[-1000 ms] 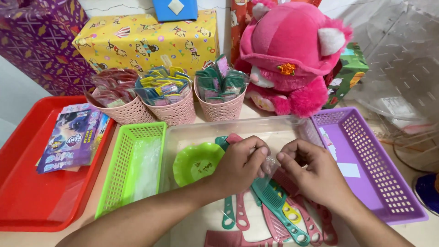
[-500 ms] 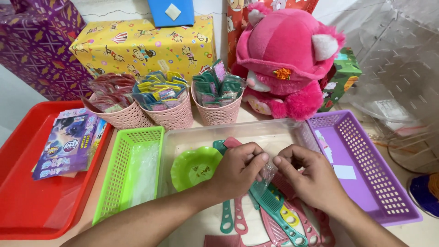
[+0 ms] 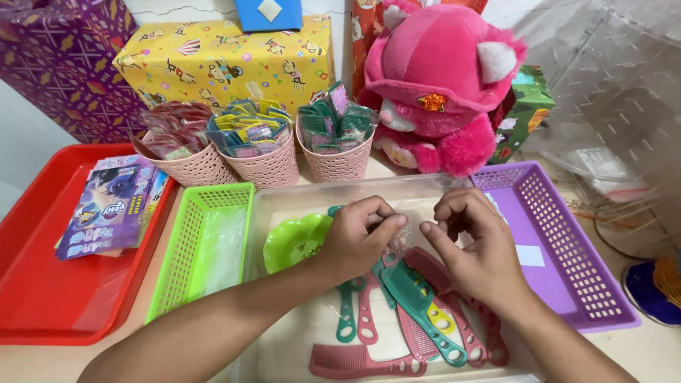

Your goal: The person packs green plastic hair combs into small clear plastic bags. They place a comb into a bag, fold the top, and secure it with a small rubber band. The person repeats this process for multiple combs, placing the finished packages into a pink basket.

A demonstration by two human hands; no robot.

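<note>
Since the earlier frame both hands sit slightly higher over the pile of pink and teal plastic combs [image 3: 397, 312]. The left hand [image 3: 358, 237] and right hand [image 3: 475, 245] pinch a small clear plastic wrapper [image 3: 403, 237] between them; the green flower-shaped dish [image 3: 294, 241] lies left.

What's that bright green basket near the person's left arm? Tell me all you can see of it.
The green basket is a shallow rectangular tray of lime plastic with latticed, perforated walls and a plain rim. It sits flat on the table, between the red tray and the clear tray that holds the combs. A crumpled clear plastic wrapper lies inside it. The left forearm crosses just below its near corner; neither hand touches it.
</note>
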